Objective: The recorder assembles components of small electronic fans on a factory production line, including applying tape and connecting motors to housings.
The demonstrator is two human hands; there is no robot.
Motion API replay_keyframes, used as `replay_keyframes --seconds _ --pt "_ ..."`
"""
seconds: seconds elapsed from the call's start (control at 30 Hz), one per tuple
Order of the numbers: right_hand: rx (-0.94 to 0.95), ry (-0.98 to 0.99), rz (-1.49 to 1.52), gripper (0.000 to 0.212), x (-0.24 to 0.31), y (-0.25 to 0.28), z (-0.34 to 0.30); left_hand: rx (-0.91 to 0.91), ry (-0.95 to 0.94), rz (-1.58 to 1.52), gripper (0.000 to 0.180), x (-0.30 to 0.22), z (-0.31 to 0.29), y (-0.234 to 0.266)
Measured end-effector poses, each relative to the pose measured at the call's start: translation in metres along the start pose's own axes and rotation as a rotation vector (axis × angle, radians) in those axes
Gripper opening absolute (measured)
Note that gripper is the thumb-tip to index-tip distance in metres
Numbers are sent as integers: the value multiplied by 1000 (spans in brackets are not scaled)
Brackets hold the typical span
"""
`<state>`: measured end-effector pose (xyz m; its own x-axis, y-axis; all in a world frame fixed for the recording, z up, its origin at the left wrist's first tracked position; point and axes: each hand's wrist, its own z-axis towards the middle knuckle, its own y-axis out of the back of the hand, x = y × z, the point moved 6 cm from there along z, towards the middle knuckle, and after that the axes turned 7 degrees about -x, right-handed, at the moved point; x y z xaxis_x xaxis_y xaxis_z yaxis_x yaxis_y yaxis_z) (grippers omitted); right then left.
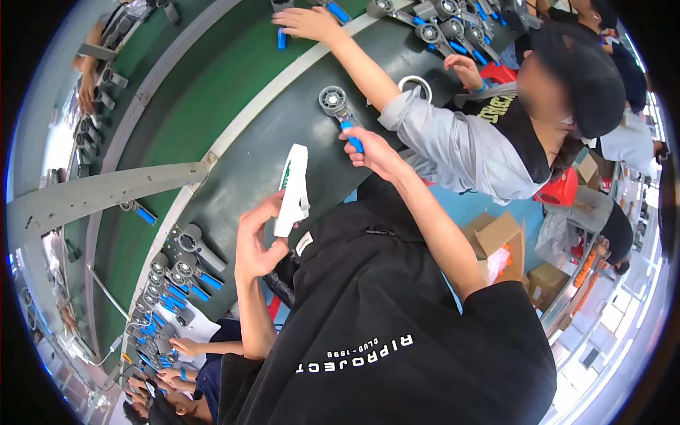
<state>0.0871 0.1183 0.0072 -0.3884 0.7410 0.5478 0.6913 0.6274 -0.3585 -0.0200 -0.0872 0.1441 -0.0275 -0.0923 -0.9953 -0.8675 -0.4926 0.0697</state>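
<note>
My right hand is closed around the blue handle of a grey hair-dryer-like unit. Its round, spoked head points away from me over the dark worktop. In my left hand, a white roll that looks like tape is gripped between thumb and fingers. The roll is seen nearly edge-on, with green print on its inner side and a short white flap at its lower right. It is held apart from the grey unit.
Beyond the dark worktop runs a green conveyor belt. Several similar units lie at left, more at the top right. A co-worker's arm reaches over the belt at right. A white ring lies nearby; a metal beam crosses at left.
</note>
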Motion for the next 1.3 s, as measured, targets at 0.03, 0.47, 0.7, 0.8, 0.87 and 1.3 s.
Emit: replay_keyframes --seconds 0.03,0.47,0.7,0.8,0.87,1.3 --pt "26 -33 33 30 -4 -8 -2 -1 22 -8 40 8 -3 -1" --pt "-364 179 -394 21 -40 22 30 -226 444 -376 48 82 -25 -22" --pt "-85 28 -136 16 -26 1 17 -279 479 -107 22 95 -11 -24" --pt "-98 49 -171 19 -23 -4 15 -257 288 180 19 97 1 -28" --pt "-111 69 -197 21 -18 -7 11 -249 191 349 23 95 7 -34" --pt "-74 161 -261 14 -8 1 20 -174 136 531 22 90 37 -48"
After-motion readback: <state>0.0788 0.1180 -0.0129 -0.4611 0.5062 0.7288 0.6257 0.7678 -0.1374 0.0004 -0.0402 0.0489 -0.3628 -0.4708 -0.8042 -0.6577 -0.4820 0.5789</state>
